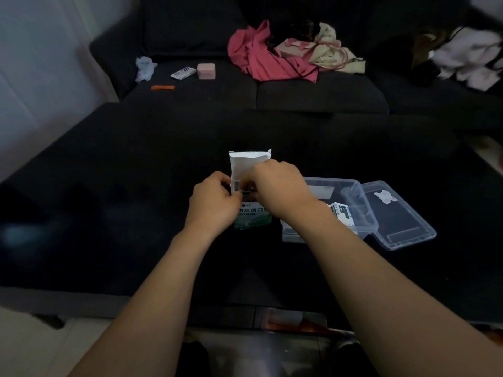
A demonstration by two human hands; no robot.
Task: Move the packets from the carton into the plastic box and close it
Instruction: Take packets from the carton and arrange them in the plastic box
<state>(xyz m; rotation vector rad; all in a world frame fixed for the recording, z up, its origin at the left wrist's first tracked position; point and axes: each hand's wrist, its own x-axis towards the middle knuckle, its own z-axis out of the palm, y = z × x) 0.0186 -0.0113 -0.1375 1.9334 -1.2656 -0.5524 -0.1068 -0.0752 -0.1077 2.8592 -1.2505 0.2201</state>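
Both hands work at one white carton (249, 170) lying on the dark tabletop (136, 186): the left hand (215, 198) holds its left edge in a curled grip, and the right hand (277, 183) has its fingers bent at the carton's opening — whether they pinch a packet cannot be told. Just right sits one clear plastic box (353, 202), open, with a few packets (341, 210) inside; its one lid (400, 216) lies alongside, touching it.

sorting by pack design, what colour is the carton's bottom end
Green below a white body on the carton, seen in the head view.
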